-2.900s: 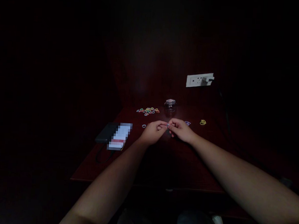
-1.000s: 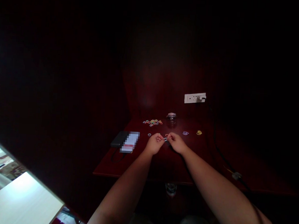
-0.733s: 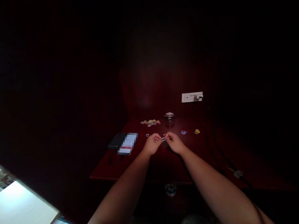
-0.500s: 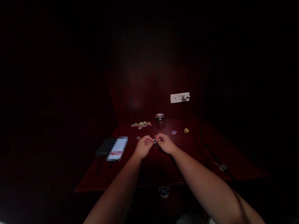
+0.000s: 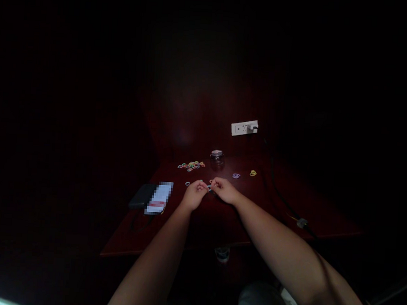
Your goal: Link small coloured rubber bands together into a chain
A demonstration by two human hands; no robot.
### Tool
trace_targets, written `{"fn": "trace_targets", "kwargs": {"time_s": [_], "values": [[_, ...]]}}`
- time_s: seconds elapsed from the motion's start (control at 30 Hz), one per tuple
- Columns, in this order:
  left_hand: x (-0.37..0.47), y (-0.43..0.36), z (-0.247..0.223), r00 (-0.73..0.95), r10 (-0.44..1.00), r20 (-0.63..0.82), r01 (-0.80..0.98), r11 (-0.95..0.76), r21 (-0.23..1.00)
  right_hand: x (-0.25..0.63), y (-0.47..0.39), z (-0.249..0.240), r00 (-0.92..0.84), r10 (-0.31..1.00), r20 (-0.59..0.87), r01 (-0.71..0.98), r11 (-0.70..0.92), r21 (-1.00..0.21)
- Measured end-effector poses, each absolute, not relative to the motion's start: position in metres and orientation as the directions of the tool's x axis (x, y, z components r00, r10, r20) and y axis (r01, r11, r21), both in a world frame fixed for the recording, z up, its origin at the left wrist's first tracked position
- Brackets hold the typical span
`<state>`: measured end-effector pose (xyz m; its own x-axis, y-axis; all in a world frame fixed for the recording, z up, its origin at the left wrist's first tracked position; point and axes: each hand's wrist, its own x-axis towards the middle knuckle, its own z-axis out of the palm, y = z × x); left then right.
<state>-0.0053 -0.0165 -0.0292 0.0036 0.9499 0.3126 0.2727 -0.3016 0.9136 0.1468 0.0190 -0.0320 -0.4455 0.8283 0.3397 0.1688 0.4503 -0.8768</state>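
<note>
A pale blue hair tie point(image 5: 209, 188), a small stretchy-looking ring, spans the narrow gap between my two hands above the table. My left hand point(image 5: 196, 194) pinches its left side with thumb and fingers. The right side is pinched by my right hand point(image 5: 223, 190). A bluish hair tie point(image 5: 187, 183) lies just left of my left hand, and an orange one point(image 5: 211, 181) shows behind the fingertips. Farther back is a loose pile of many-coloured hair ties point(image 5: 191, 166). To the right lie a purple bunch point(image 5: 236, 176) and a yellow bunch point(image 5: 253, 173).
A clear lidded jar point(image 5: 217, 157) stands at the back of the dark red table point(image 5: 216, 227). On the left lie a blurred-out phone point(image 5: 159, 198) and a dark flat case point(image 5: 141, 196). A cable point(image 5: 283, 201) runs along the right, below a wall socket point(image 5: 244, 128).
The view has tilted slightly, so everything sits a little higher in it. Both hands keep their pinch on the pale blue hair tie, with hardly any other movement.
</note>
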Motion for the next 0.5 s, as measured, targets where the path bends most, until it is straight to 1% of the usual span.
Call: {"fn": "trace_targets", "kwargs": {"time_s": [0.17,0.3,0.5], "values": [[-0.0043,-0.0176,-0.0273,-0.022,0.952,0.305,0.28,-0.287,0.916,0.1487,0.0183,-0.0305,-0.47,0.836,0.283,0.156,0.394,-0.906],[-0.0049,-0.0176,-0.027,-0.011,0.955,0.297,0.27,-0.284,0.92,0.1486,0.0185,-0.0298,-0.477,0.844,0.247,0.153,0.356,-0.922],[-0.0043,-0.0183,-0.0266,0.022,0.962,0.272,0.197,-0.27,0.942,0.1493,0.0181,-0.0293,-0.479,0.84,0.254,0.126,0.352,-0.927]]}}
